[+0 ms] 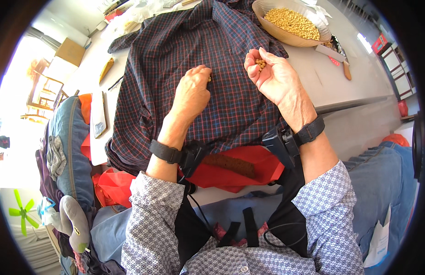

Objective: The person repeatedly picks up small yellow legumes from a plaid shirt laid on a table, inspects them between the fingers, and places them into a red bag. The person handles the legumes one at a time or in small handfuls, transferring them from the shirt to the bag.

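A dark plaid shirt with red and blue lines is spread over the table in front of me. Above its middle, my left hand is closed back-up, with a few yellow soybeans showing at its fingertips. Palm up over the shirt's right side, my right hand cups a small heap of soybeans in its curled fingers. Beyond it, a ribbed translucent bowl holds many more soybeans and stands at the shirt's far right edge.
A phone lies at the table's left edge, near a yellow packet. Right of the bowl are an open box and a wooden-handled knife. A red bag hangs under the shirt's near edge. Denim-covered seating flanks me.
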`<state>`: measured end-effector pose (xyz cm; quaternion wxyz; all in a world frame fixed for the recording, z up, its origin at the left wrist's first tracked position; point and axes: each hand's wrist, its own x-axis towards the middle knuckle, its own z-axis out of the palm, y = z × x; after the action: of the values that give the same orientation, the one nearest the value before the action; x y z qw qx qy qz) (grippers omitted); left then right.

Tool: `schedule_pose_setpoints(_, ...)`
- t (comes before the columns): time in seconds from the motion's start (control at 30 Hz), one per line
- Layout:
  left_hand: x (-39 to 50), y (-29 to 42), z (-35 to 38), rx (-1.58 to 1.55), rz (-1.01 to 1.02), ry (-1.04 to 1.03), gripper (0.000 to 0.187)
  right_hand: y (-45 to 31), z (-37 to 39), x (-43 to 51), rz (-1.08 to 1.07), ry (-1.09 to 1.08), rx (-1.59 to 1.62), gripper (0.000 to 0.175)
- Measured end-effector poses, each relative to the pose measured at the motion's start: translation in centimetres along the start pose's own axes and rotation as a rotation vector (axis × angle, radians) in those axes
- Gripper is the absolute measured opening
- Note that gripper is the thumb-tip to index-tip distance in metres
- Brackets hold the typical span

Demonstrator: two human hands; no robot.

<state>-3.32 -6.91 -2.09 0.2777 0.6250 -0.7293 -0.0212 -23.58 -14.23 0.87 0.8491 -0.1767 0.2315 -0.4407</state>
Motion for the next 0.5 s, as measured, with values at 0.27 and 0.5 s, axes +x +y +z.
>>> schedule_pose_setpoints(0.27,-1.0,2.0,-0.5,0.183,0.100,-0.056,0.041,-0.5,0.3,-0.5,-0.018,0.021,0.010,0.021)
schedule_pose_setpoints(0.5,-1.9,2.5,-2.0,-0.077,-0.004,0.113,0.025,-0.5,1.5,-0.4,-0.101,0.101,-0.015,0.016)
